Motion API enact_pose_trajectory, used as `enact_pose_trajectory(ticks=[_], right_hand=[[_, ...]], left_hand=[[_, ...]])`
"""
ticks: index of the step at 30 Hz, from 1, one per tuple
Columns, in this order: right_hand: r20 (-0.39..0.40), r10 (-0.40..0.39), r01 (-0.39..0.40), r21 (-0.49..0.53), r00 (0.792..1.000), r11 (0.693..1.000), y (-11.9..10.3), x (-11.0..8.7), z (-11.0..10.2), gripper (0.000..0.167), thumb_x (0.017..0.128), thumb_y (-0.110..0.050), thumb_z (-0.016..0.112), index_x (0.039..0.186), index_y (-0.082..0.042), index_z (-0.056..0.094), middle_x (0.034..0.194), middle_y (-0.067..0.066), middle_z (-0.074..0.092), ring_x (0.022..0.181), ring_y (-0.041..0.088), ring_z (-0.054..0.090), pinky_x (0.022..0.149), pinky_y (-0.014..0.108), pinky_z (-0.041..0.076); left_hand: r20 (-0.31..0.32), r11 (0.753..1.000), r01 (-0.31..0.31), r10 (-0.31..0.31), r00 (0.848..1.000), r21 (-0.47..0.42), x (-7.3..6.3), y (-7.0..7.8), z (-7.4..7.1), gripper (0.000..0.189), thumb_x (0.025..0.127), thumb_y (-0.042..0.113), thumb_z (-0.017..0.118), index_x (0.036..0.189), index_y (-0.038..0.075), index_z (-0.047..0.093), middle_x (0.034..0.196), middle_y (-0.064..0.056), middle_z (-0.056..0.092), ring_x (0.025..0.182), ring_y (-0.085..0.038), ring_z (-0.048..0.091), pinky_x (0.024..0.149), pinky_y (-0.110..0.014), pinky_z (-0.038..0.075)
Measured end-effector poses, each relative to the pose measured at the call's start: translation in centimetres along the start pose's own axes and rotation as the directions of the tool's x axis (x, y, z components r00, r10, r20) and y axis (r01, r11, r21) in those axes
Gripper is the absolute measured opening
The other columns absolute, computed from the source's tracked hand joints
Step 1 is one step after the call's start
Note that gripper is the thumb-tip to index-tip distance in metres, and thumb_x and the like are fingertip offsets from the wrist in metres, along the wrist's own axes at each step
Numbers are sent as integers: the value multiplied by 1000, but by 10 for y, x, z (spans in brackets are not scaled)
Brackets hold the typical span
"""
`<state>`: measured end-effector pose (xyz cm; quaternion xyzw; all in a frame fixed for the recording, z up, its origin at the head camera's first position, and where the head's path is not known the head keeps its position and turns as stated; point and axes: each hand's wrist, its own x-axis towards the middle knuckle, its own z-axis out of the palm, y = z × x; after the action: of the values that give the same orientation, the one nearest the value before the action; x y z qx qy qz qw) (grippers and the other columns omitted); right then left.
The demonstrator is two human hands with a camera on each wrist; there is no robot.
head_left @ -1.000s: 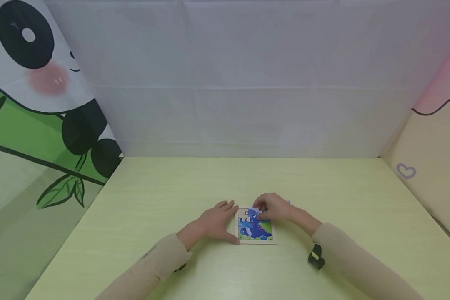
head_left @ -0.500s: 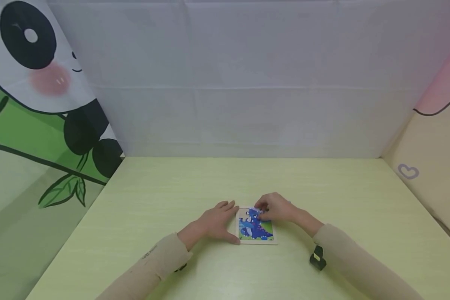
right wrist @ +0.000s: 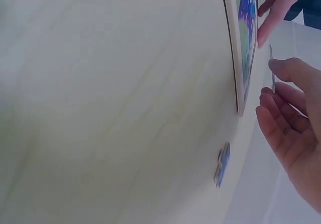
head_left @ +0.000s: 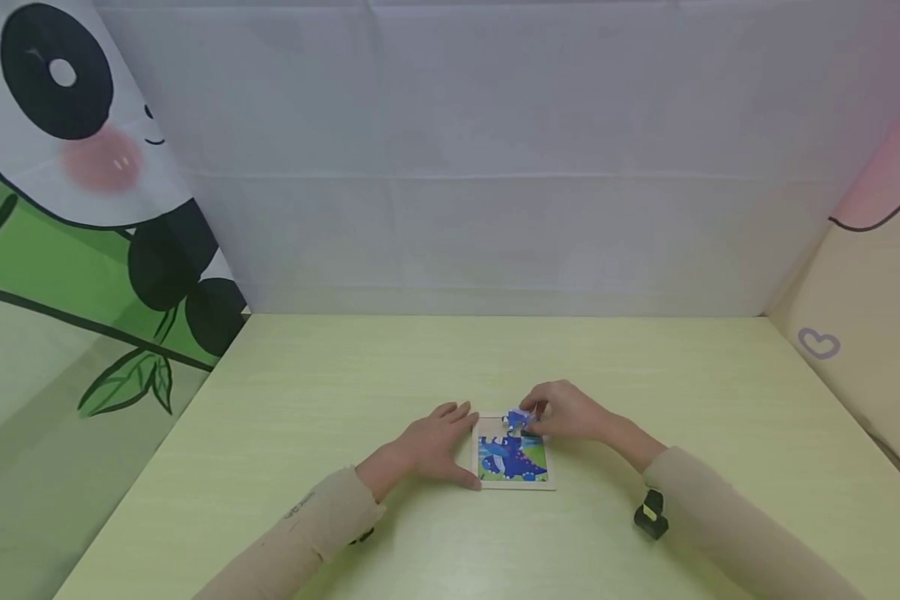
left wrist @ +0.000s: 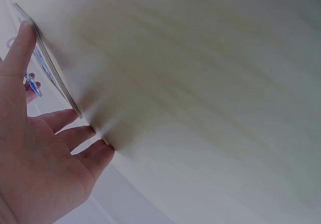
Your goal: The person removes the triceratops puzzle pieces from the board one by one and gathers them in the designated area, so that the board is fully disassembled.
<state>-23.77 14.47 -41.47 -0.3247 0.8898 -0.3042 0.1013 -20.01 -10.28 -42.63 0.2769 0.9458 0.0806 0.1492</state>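
Note:
A small wooden jigsaw puzzle [head_left: 516, 487] with a blue dinosaur picture lies on the table. My left hand [head_left: 437, 446] rests along its left side, thumb at the lower corner and the other fingers spread toward the top corner. Between thumb and fingers, my right hand [head_left: 567, 411] pinches a blue puzzle piece [head_left: 517, 421] tilted over the upper part of the board. In the right wrist view that piece [right wrist: 272, 69] shows edge-on, raised off the board. The board's lower half is filled with pieces; bare backing shows at the upper left.
Another loose puzzle piece [right wrist: 222, 164] lies on the table to the right of the board, seen in the right wrist view. A pale cloth wall [head_left: 495, 167] closes off the table's back, with printed panels at both sides.
My right hand has lifted the blue piece from the upper part of the board and drawn it slightly up and to the right. My left hand has stayed in place.

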Motion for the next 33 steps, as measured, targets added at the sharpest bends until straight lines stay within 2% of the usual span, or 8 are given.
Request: enact_pose_trajectory(ticks=[9,14,18,27,33], right_hand=[[-49,-82,78,-75,995,994,17,-18,-19,24,79,-7,67,101,3,64,92,7,66,76,13,59,64,25,50],[-56,-29,24,-88,998,996,29,-29,-28,25,80,-7,66,102,2,62,91,5,64,78,15,58,60,21,48],[-71,13,-20,-98,997,995,38,-38,-35,25,80,-7,66,103,3,62,94,7,63,83,18,57,63,23,49],[-99,13,-28,-153,995,988,64,-55,-43,22,78,-5,67,98,3,65,92,8,61,86,24,56,66,27,51],[-100,3,-16,-126,995,992,74,-62,-45,22,77,-2,67,97,7,64,90,9,61,83,24,57,68,30,52]], left_hand=[[-2,1000,4,-4,1000,5,0,1,0,99,67,65,65,143,13,28,149,-8,21,136,-29,18,103,-48,30],[-7,1000,-2,2,1000,-1,-1,2,-1,99,67,65,65,143,12,29,149,-9,22,136,-30,19,102,-48,31],[-11,1000,-6,6,1000,5,-2,2,-1,99,67,65,64,143,12,29,149,-9,22,136,-30,19,102,-48,31],[-18,1000,-7,7,1000,3,-3,2,-1,99,67,65,64,143,11,29,149,-9,22,136,-29,19,103,-48,30],[-19,1000,-8,9,1000,5,-4,2,-1,99,67,65,64,143,11,29,149,-9,22,136,-29,19,103,-47,30]])
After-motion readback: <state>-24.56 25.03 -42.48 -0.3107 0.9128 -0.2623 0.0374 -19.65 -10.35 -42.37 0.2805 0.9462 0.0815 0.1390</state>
